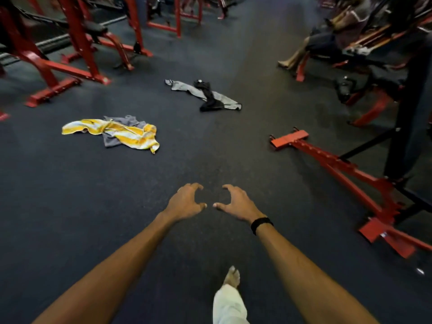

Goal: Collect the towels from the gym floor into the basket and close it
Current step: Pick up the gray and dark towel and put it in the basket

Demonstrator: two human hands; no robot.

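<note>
Both my hands reach forward over the dark, speckled rubber gym floor (70,195), empty and touching nothing. My left hand (184,203) is spread with the fingers curled like a claw, thumb pointing right; my right hand (236,203) mirrors it, thumb pointing left, so the two thumb tips sit just apart. A black band (261,224) wraps my right wrist. Below, near the bottom edge, my bare foot (232,277) shows under a pale, loose trouser leg (230,305).

Farther off to the left lies a crumpled yellow-and-white striped towel (131,134), soft and rumpled, draped over a flat grey towel (121,130) that peeks out beneath it. Farther still, near the middle, a long light-grey towel (184,86) stretches diagonally, with a black cloth (209,97) bunched across it. All of these rest on the floor, well apart from my hands.

Red-painted steel machine frames (77,43) stand at the far left, their feet bolted flat to the floor. On the right, a red steel base bar (327,160) with a toothed edge runs diagonally beside a black upright post (406,113). At the far right a seated person (332,40) occupies a bench.
</note>
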